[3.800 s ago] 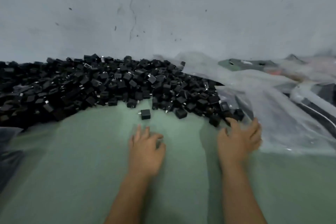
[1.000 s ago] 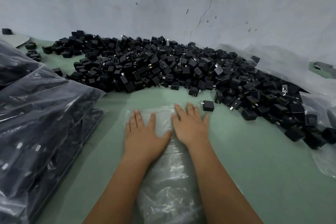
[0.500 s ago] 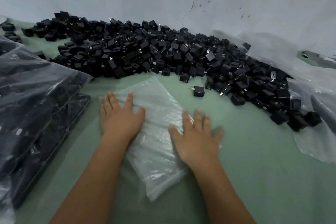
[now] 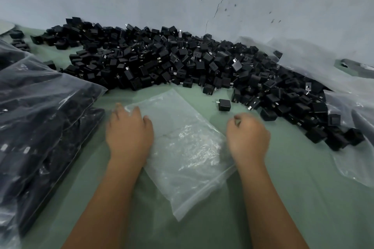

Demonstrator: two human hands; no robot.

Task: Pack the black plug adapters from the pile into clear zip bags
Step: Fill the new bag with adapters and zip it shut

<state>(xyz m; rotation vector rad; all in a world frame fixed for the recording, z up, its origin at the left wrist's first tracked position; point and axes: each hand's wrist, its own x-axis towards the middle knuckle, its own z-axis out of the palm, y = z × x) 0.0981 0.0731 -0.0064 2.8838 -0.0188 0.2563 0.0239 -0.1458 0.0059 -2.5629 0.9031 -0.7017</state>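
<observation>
An empty clear zip bag (image 4: 182,143) lies flat and slanted on the green table (image 4: 303,188) in front of me. My left hand (image 4: 128,133) is on the bag's far left corner, fingers curled, with a bit of plastic over the fingertips. At the bag's right edge my right hand (image 4: 248,137) is blurred, its fingers curled with nothing visible in them. A big pile of black plug adapters (image 4: 172,62) stretches along the wall behind. One loose adapter (image 4: 224,105) sits just beyond my right hand.
Large clear bags filled with black adapters (image 4: 40,117) are stacked at the left, close to my left arm. Crumpled clear plastic sheeting (image 4: 344,79) covers the right side, under the pile's right end. A grey wall closes the back.
Both hands lay flat on the bag; now both have their fingers curled. My right hand slid off to the bag's right edge. My left hand moved up to the far left corner.
</observation>
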